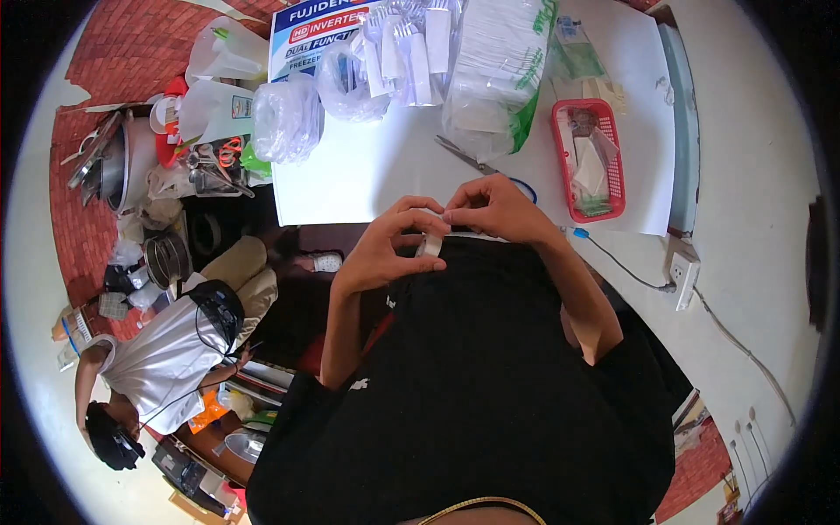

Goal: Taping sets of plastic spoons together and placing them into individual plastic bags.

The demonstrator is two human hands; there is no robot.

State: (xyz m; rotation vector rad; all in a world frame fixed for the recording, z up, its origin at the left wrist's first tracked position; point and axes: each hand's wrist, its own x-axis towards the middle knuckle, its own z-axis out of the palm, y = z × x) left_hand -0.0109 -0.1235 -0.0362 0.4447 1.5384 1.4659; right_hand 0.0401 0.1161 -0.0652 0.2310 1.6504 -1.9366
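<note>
My left hand (395, 246) holds a small roll of pale tape (430, 246) between thumb and fingers, in front of my chest at the near edge of the white table (335, 190). Thumb and forefinger of my right hand (492, 209) are pinched together at the left fingertips; whether they hold the tape's end is too small to tell. Scissors (482, 167) with blue handles lie on the table just beyond my right hand, their handles partly hidden by it. Farther back are white plastic forks (413, 59) with napkins, some in clear wrapping, and a clear-and-green pack of white napkins (492, 72).
A red plastic basket (620, 177) with small packets stands at the right. Rolls of clear plastic bags (287, 118) lie at the back left, near plastic jugs (213, 108). A power outlet (684, 272) with cords is at the right. Another person (164, 354) sits at the left.
</note>
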